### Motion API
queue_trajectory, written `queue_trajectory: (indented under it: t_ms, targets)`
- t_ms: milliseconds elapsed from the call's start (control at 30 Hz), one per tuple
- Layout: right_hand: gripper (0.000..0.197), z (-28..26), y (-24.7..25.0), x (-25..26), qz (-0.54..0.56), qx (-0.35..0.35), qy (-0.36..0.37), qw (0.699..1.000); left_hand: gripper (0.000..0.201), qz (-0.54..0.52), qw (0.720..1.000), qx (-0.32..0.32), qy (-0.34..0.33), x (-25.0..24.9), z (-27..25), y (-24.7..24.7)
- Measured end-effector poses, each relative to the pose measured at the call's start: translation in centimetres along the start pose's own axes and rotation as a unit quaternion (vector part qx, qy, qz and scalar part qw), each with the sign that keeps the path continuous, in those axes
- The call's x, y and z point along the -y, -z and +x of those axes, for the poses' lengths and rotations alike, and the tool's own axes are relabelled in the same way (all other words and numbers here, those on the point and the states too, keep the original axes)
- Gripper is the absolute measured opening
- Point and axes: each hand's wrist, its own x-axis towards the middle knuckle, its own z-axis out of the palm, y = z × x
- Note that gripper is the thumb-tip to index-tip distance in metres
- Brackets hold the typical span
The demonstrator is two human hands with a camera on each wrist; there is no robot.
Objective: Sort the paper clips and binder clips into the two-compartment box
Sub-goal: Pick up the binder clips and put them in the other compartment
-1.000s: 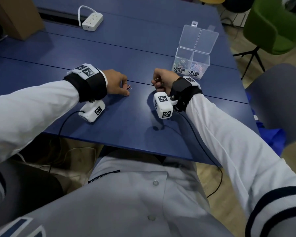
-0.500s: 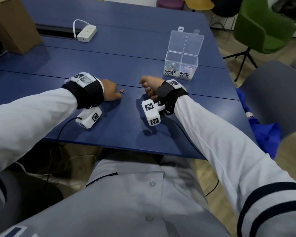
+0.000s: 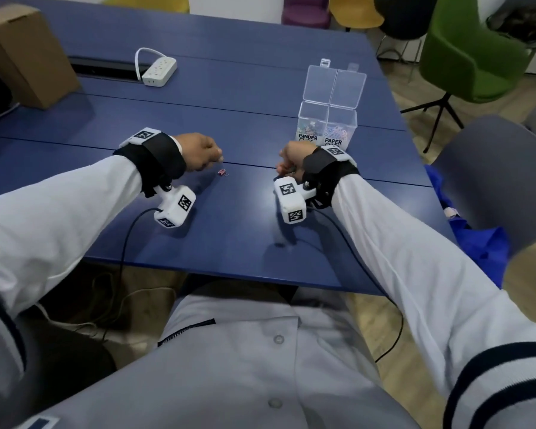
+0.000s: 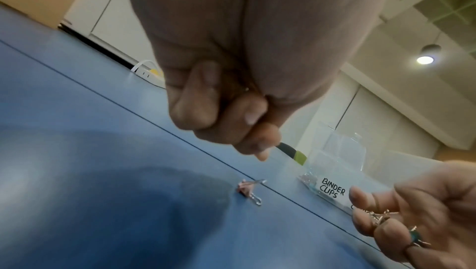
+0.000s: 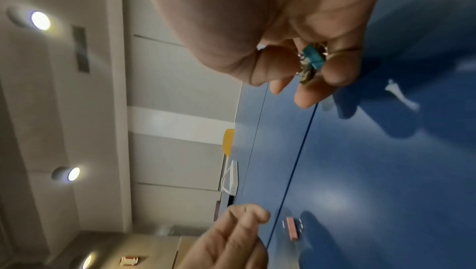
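A small pink binder clip (image 3: 222,172) (image 4: 244,189) (image 5: 292,228) lies alone on the blue table (image 3: 245,230). My left hand (image 3: 203,154) (image 4: 231,114) hovers just left of and above it, fingers curled into a fist; I see nothing clearly held. My right hand (image 3: 288,164) (image 5: 309,74) is curled round a few binder clips, among them a teal one (image 5: 313,57) (image 4: 414,235). The clear two-compartment box (image 3: 327,119) (image 4: 332,171) stands just beyond the right hand with both lids up. Its BINDER CLIPS and PAPER CLIPS sides each hold several coloured clips.
A white power strip (image 3: 159,71) lies at the back and a cardboard box (image 3: 25,54) at the far left. A grey chair (image 3: 492,181) with blue fabric (image 3: 477,243) and a green chair (image 3: 471,51) stand to the right. The table's near edge runs just behind my wrists.
My left hand has lifted off the table beside the pink clip and curled up. The right hand stays closed on its clips. The pink clip has not moved.
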Motion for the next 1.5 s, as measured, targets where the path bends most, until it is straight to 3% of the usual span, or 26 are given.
queue_trajectory:
  t_ms: [133, 333, 433, 700, 933, 1033, 1167, 1300, 1500]
  targets:
    - [0.031, 0.6, 1.3, -0.2, 0.075, -0.019, -0.021, 0.997, 0.029, 0.074, 0.996, -0.013, -0.039, -0.2, 0.0, -0.2]
    - [0.043, 0.6, 2.9, 0.1, 0.107, -0.007, -0.037, 0.994, 0.045, 0.195, 0.978, -0.043, -0.054, -0.4, -0.2, -1.4]
    - [0.045, 1.1, 3.8, 0.7, 0.101, -0.023, -0.024, 0.994, 0.042, 0.243, 0.967, -0.044, -0.054, -0.2, 0.1, -1.9]
    - [0.037, 1.6, 7.0, 4.4, 0.122, -0.058, 0.003, 0.991, 0.029, 0.225, 0.97, -0.042, -0.085, -1.9, 1.5, -1.4]
    - [0.034, 3.4, 9.9, 9.0, 0.186, -0.094, 0.024, 0.978, 0.026, 0.139, 0.967, -0.123, -0.176, -10.4, 3.7, 3.2]
    - [0.017, 4.2, 9.9, 9.2, 0.193, -0.111, 0.032, 0.974, 0.028, 0.133, 0.965, -0.124, -0.189, -13.9, 5.4, 4.5]
    - [0.022, 5.2, 10.2, 8.6, 0.167, -0.148, 0.052, 0.973, 0.034, 0.171, 0.968, -0.081, -0.163, -16.8, 8.4, 4.3]
    - [0.022, 5.8, 10.6, 8.2, 0.189, -0.128, 0.066, 0.971, 0.026, 0.197, 0.965, -0.071, -0.155, -19.1, 10.6, 2.9]
    - [0.026, 3.9, 10.7, 7.2, 0.235, -0.079, 0.09, 0.965, 0.039, 0.227, 0.962, -0.062, -0.136, -20.8, 11.4, 1.6]
